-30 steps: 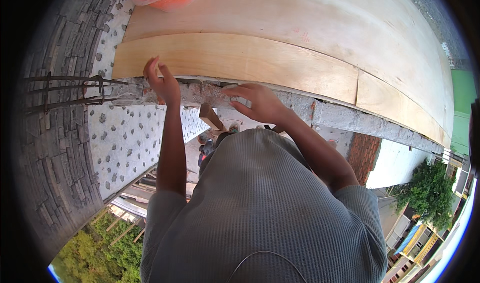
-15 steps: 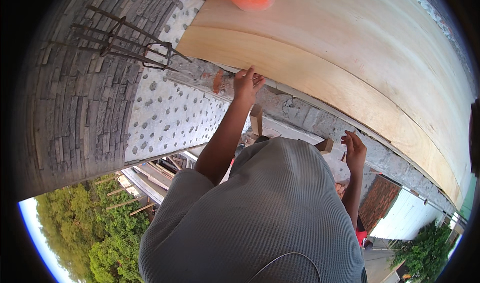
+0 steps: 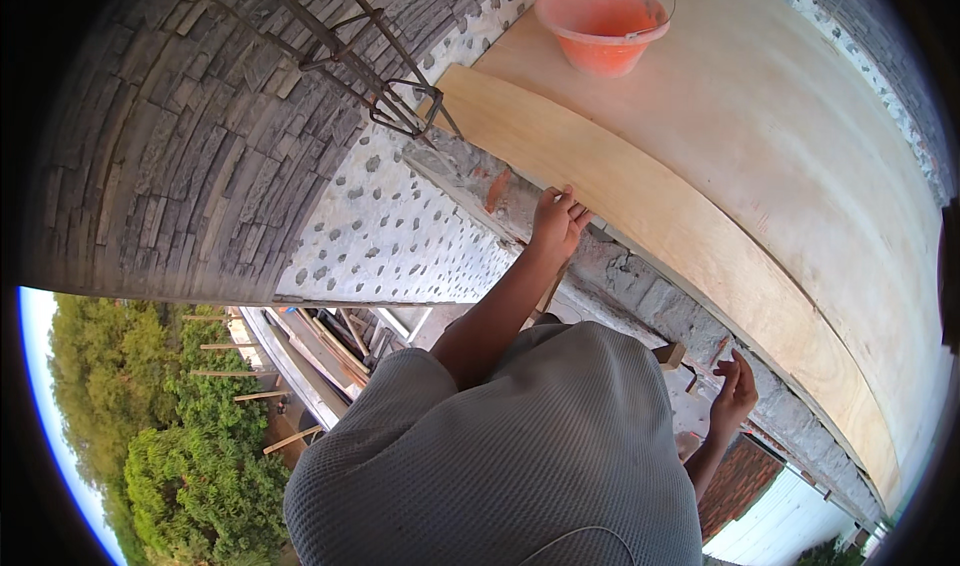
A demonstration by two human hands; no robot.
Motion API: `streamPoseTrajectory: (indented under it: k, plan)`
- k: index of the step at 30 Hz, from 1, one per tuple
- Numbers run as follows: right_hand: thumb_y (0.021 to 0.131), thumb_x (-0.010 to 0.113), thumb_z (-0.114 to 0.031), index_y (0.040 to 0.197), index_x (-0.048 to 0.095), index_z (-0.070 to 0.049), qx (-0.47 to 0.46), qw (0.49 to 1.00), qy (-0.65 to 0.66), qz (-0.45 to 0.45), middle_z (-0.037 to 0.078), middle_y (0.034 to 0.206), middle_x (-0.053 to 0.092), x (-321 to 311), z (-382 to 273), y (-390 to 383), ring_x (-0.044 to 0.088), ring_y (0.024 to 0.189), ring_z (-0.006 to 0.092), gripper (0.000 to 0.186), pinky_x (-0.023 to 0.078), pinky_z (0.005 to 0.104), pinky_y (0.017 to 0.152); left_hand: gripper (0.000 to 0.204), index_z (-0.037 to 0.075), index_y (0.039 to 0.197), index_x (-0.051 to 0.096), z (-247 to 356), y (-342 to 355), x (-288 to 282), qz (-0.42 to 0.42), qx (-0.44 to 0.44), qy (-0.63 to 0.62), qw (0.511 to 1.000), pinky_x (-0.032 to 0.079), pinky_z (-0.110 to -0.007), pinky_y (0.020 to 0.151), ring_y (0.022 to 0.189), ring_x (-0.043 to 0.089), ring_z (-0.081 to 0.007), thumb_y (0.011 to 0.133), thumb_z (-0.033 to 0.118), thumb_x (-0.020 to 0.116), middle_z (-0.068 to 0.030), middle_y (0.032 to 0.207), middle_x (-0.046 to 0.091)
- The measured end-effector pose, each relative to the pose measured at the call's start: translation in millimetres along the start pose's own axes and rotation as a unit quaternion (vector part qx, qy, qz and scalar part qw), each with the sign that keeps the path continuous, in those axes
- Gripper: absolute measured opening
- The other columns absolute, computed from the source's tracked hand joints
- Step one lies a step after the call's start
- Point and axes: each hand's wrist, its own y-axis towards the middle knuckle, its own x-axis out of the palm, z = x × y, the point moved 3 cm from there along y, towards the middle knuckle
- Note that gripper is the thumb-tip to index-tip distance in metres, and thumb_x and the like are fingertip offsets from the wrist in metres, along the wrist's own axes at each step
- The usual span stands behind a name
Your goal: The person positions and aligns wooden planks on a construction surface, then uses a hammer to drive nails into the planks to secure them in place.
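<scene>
A long, narrow plywood strip (image 3: 640, 186) lies along the front edge of a wide plywood sheet (image 3: 720, 96). My left hand (image 3: 560, 224) is at the strip's near edge, its fingers closed on that edge; their undersides are hidden. Farther right, my right hand (image 3: 735, 398) is raised beside the rough concrete ledge (image 3: 690, 311). Its fingers are loosely bent and apart, with nothing clearly visible in them. The strip's left end sticks out a little past the sheet's corner.
An orange bucket (image 3: 605, 41) with a wire handle stands on the sheet. Bent steel rebar (image 3: 360, 66) juts out near the strip's left end. A grey stone-clad wall (image 3: 180, 156) and a spotted white wall (image 3: 390, 231) are at left. Wooden blocks (image 3: 670, 356) show below the ledge.
The view has turned, bringing the bucket fully into sight. The strip's left end now projects beyond the sheet, where it was about flush before. My left hand stays at the strip's edge.
</scene>
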Motion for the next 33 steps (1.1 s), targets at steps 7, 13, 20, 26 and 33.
streamPoseTrajectory:
  k: [7,13,20,26,33]
  plan:
    - [0.104,0.047,-0.025,0.119,0.069,0.002,-0.031,0.962,-0.074,0.262,0.005,0.077,0.066,-86.5,-68.0,5.1,0.063,0.076,0.0165,0.038,0.051,0.0343,0.079,0.017,0.012,0.118,0.052,17.1,-30.4,101.0,-0.143,0.027,-0.004,0.989,0.054,-0.047,0.099,0.118,0.063,-0.0228,0.105,0.02,0.057,-0.0047,0.124,0.062]
    - [0.109,0.045,-0.018,0.127,0.061,0.01,-0.185,0.912,-0.051,0.364,0.013,0.093,0.069,-153.6,-100.9,4.1,0.064,0.083,0.0197,0.037,0.055,0.0322,0.08,0.025,0.008,0.118,0.056,49.7,-60.0,232.3,-0.317,0.082,0.023,0.945,0.052,-0.038,0.093,0.108,0.064,-0.0157,0.102,0.027,0.062,-0.0038,0.118,0.066]
    - [0.096,0.041,-0.074,0.15,0.034,0.011,-0.178,0.938,0.157,0.251,0.032,0.15,0.041,-189.7,-154.1,42.4,0.047,0.137,0.0415,0.1,0.048,0.0563,0.103,0.047,0.007,0.135,0.054,-16.9,-62.3,370.4,-0.535,-0.108,-0.032,0.837,0.05,-0.036,0.103,0.116,0.061,-0.0226,0.099,0.034,0.064,-0.0145,0.123,0.064]
    - [0.06,0.06,-0.096,0.159,0.018,0.004,-0.122,0.992,-0.013,0.042,0.029,0.161,0.027,-89.6,-203.3,16.9,0.033,0.147,0.0447,0.147,0.038,0.0581,0.11,0.02,0.004,0.095,0.055,-78.4,-97.6,366.7,-0.338,0.061,0.114,0.932,0.05,-0.045,0.073,0.08,0.063,-0.0276,0.101,0.014,0.038,-0.0139,0.086,0.063]
    - [0.102,0.059,-0.036,0.129,0.059,0.004,-0.008,0.978,-0.061,0.2,0.019,0.113,0.068,-85.6,-171.1,40.9,0.067,0.103,0.0256,0.049,0.051,0.0383,0.089,0.029,-0.002,0.107,0.057,-124.8,-137.8,387.1,-0.314,0.191,0.293,0.882,0.047,-0.049,0.082,0.093,0.063,-0.0422,0.105,0.021,0.039,-0.0243,0.095,0.066]
